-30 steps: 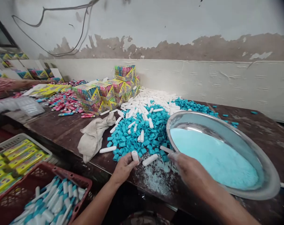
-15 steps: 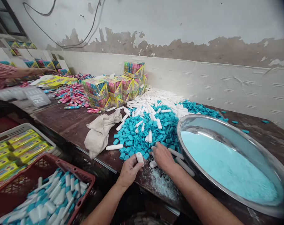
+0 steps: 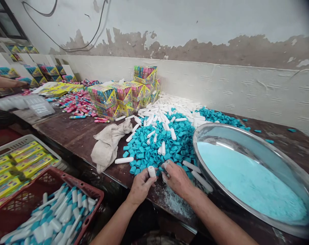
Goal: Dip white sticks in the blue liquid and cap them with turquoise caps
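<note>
2 hands meet beside the metal bowl: left hand fingers clamp an upright white tube, right hand fingers pinch at the blue caps just right of it.

To your left on the dark wooden table a crumpled beige cloth lies bunched up. Behind it you have a stack of colourful wrapped packs, with pink and blue finished sticks scattered further left. At your lower left, a red crate holds white tubes with teal caps, and just beside it a grey crate holds flat yellow boxes. At the far left edge you can see another person's arm. Black cables hang across the peeling wall.
</note>
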Tool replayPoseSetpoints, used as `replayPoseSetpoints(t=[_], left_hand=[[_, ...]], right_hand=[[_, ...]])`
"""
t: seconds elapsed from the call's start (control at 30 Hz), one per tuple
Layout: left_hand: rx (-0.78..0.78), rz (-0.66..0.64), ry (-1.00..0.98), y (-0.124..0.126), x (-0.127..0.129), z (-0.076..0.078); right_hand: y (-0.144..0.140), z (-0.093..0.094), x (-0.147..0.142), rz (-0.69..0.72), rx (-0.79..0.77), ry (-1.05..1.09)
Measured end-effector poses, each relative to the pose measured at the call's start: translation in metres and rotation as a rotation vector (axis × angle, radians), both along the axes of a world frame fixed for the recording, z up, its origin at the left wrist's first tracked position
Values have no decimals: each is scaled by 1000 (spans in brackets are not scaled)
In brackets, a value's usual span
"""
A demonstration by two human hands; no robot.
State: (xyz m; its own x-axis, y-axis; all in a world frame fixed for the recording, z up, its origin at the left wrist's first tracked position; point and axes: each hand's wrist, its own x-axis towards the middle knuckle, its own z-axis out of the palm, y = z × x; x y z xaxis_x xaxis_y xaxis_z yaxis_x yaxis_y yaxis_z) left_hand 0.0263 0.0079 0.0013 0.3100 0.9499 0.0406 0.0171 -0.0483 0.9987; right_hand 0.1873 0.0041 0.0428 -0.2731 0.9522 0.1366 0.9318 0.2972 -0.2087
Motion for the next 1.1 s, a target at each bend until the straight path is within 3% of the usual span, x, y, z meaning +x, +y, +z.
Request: replayPoseSetpoints(t=[0.17, 0.3, 0.37, 0.5, 0.67, 0.87, 1.1], left_hand=[[-28, 1, -48, -2, -1, 5], [-62, 67, -186, -4, -1, 3], [-63, 115, -254, -5, -1, -1], [-32, 213, -353, -5, 0, -8], [-25, 366, -384, -4, 1, -11], [-38, 397, -379, -5, 0, -9], [-30, 427, -348, -5, -1, -12]], right_hand=[[-1, -1, 9, -56, -53, 73], [10, 0, 23, -69, -181, 122], [15, 2, 24, -54, -165, 92], [19, 5, 10, -52, -86, -33], [20, 3, -6, 110, -127, -94], [19, 5, 1, 120, -135, -152], [28, 7, -16, 122, -111, -193]])
